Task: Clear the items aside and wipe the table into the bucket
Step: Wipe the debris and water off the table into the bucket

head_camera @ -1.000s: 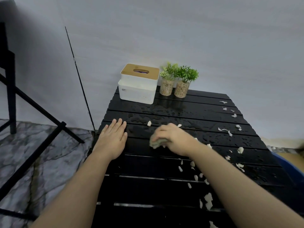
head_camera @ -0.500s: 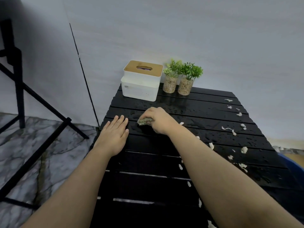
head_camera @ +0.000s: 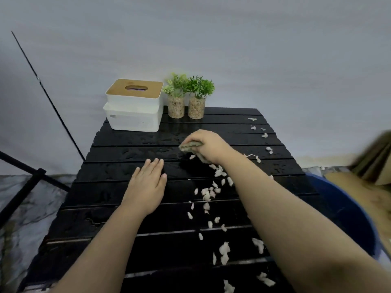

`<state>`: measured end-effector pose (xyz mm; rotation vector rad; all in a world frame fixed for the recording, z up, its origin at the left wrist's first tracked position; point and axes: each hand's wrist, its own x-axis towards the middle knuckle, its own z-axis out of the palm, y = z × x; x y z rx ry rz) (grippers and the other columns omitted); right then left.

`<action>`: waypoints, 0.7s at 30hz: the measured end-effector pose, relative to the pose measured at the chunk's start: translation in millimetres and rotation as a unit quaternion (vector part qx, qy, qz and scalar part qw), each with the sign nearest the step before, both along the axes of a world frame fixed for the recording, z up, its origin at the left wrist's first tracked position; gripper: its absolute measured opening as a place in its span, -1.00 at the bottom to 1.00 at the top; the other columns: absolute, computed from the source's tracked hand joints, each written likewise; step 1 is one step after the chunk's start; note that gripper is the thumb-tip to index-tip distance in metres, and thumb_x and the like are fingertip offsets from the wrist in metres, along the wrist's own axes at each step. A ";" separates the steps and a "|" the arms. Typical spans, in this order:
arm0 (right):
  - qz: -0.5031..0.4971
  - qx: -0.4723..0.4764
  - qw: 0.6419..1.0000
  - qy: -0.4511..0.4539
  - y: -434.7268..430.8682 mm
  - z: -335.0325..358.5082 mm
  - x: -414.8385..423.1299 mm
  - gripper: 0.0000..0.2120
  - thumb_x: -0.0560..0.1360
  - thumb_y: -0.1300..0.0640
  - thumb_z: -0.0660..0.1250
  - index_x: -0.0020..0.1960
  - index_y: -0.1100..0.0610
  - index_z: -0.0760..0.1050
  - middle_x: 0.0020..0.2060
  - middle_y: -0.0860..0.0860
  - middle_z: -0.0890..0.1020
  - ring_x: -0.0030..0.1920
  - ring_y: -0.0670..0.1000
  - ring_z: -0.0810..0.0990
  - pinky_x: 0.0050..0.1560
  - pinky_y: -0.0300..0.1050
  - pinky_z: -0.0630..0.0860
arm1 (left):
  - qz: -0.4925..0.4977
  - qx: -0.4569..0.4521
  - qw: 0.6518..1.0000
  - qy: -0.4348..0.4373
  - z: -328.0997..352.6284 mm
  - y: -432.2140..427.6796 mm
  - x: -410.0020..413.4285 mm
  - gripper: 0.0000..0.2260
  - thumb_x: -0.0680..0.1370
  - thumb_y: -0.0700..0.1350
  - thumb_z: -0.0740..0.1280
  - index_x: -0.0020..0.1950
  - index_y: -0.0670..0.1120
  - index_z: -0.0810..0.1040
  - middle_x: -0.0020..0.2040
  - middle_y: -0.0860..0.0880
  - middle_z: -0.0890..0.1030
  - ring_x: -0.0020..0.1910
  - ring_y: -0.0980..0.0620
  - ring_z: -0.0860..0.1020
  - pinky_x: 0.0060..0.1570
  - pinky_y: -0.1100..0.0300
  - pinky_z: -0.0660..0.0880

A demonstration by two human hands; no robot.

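My right hand (head_camera: 208, 145) is shut on a greenish cloth (head_camera: 190, 145), pressed to the wet black slatted table (head_camera: 118, 172) near its middle. My left hand (head_camera: 147, 185) lies flat on the table, fingers together, holding nothing. Several white scraps (head_camera: 211, 192) trail along the slats beside my right forearm, and more scraps (head_camera: 263, 135) dot the far right edge. A blue bucket (head_camera: 347, 210) stands on the floor right of the table, partly hidden by my right arm.
A white tissue box (head_camera: 134, 106) with a wooden lid and two small potted plants (head_camera: 187, 96) stand at the table's far left edge against the wall. A black stand (head_camera: 31, 182) is on the left floor. Cardboard (head_camera: 374, 163) lies at the right.
My right hand with the cloth has swept from the left part of the table rightward and a little farther away. The left hand has stayed flat. The view shifted right, showing the bucket.
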<state>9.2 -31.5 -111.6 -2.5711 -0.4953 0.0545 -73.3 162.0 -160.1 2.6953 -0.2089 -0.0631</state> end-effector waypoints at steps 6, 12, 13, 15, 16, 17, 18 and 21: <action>0.088 -0.063 0.994 -0.007 5.0 -38.2 13.5 -0.59 0.44 0.37 0.23 0.11 -0.06 0.55 0.19 0.02 0.50 0.10 0.17 0.43 0.20 0.08 0.40 | -0.004 0.060 0.998 -0.013 -12.0 -0.2 -0.2 -0.54 0.62 0.02 -0.09 0.52 -0.04 -0.04 0.55 0.04 -0.06 0.52 0.10 -0.17 0.47 0.13 -0.20; 0.153 -0.146 0.972 0.106 -67.6 -0.3 -45.7 -0.51 0.33 0.50 0.20 0.03 0.01 0.61 0.03 -0.06 0.52 0.06 0.02 0.49 0.11 -0.04 0.48 | 0.003 0.069 0.997 -0.019 -14.6 -2.3 0.2 -0.54 0.62 0.01 -0.11 0.52 -0.05 -0.05 0.55 0.03 -0.07 0.52 0.09 -0.18 0.48 0.11 -0.21; 0.141 -0.137 0.973 0.118 -71.2 5.5 -47.7 -0.53 0.35 0.50 0.20 0.03 0.03 0.61 0.01 -0.06 0.52 0.03 0.01 0.51 0.08 -0.08 0.48 | 0.004 0.070 0.997 -0.019 -14.4 -2.5 0.4 -0.54 0.62 0.01 -0.10 0.52 -0.05 -0.05 0.55 0.03 -0.07 0.52 0.09 -0.18 0.48 0.10 -0.21; 0.136 -0.078 0.984 0.083 -61.3 13.6 -43.9 -0.61 0.39 0.46 0.25 0.04 0.07 0.62 0.01 -0.01 0.55 0.01 -0.01 0.54 0.07 -0.11 0.47 | 0.002 0.065 0.998 -0.015 -12.2 -2.5 1.1 -0.54 0.62 0.00 -0.09 0.52 -0.05 -0.04 0.55 0.03 -0.06 0.52 0.09 -0.17 0.48 0.10 -0.20; 0.153 -0.062 0.985 0.047 -46.6 15.4 -41.5 -0.65 0.40 0.43 0.28 0.04 0.08 0.62 0.03 0.02 0.57 0.02 0.00 0.53 0.10 -0.12 0.45 | 0.001 0.055 0.998 -0.008 -10.1 -2.2 1.2 -0.54 0.62 -0.01 -0.08 0.52 -0.05 -0.02 0.55 0.03 -0.05 0.52 0.09 -0.17 0.48 0.10 -0.20; 0.183 -0.053 0.982 0.016 -28.8 11.0 -39.5 -0.67 0.40 0.41 0.30 0.05 0.10 0.62 0.05 0.05 0.58 0.03 0.02 0.53 0.15 -0.12 0.42 | 0.002 0.039 0.999 0.000 -7.3 -1.5 0.7 -0.55 0.63 -0.01 -0.07 0.51 -0.05 0.00 0.55 0.03 -0.04 0.52 0.09 -0.16 0.48 0.11 -0.20; 0.215 -0.056 0.975 -0.011 -9.9 2.3 -39.1 -0.67 0.40 0.40 0.30 0.06 0.10 0.61 0.07 0.07 0.59 0.04 0.05 0.52 0.18 -0.09 0.39 | 0.005 0.024 1.000 0.006 -4.6 -0.4 -0.9 -0.55 0.63 -0.02 -0.05 0.51 -0.05 0.02 0.55 0.03 -0.02 0.52 0.09 -0.15 0.48 0.11 -0.20; 0.247 -0.096 0.963 -0.039 21.8 -25.3 -44.7 -0.54 0.38 0.45 0.22 0.10 0.00 0.57 0.16 -0.01 0.54 0.01 0.12 0.43 0.14 0.11 0.40 | 0.019 0.034 0.999 -0.002 0.3 1.7 -13.1 -0.56 0.63 -0.03 -0.04 0.51 -0.06 0.05 0.55 0.02 0.02 0.53 0.07 -0.13 0.48 0.10 -0.18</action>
